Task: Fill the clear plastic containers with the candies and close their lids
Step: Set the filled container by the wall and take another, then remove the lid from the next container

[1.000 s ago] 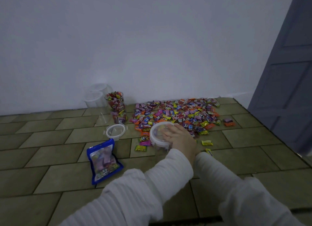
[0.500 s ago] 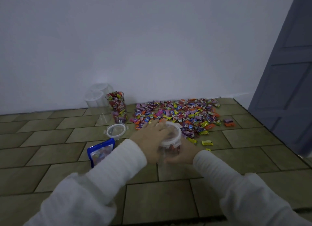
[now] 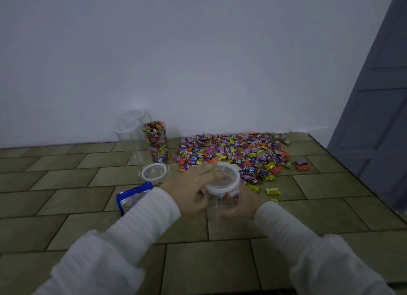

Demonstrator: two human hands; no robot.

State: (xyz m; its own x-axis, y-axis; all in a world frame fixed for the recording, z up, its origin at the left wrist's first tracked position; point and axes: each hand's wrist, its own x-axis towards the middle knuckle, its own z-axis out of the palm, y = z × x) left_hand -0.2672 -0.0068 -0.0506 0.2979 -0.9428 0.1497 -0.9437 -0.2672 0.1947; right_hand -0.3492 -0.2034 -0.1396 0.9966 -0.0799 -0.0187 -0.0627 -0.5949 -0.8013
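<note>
Gripping container [image 3: 222, 203], right hand [image 3: 239, 205]; left hand [image 3: 193, 187] flat on lid [image 3: 223, 180]

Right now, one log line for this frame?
stage: closing lid | left hand: pressing lid | right hand: gripping container | loose candies: remain

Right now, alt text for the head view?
Both hands hold a lidded clear container on the tiled floor: left hand across its lid, right hand round its side. Behind lie loose candies, a spare lid and a filled jar.
</note>
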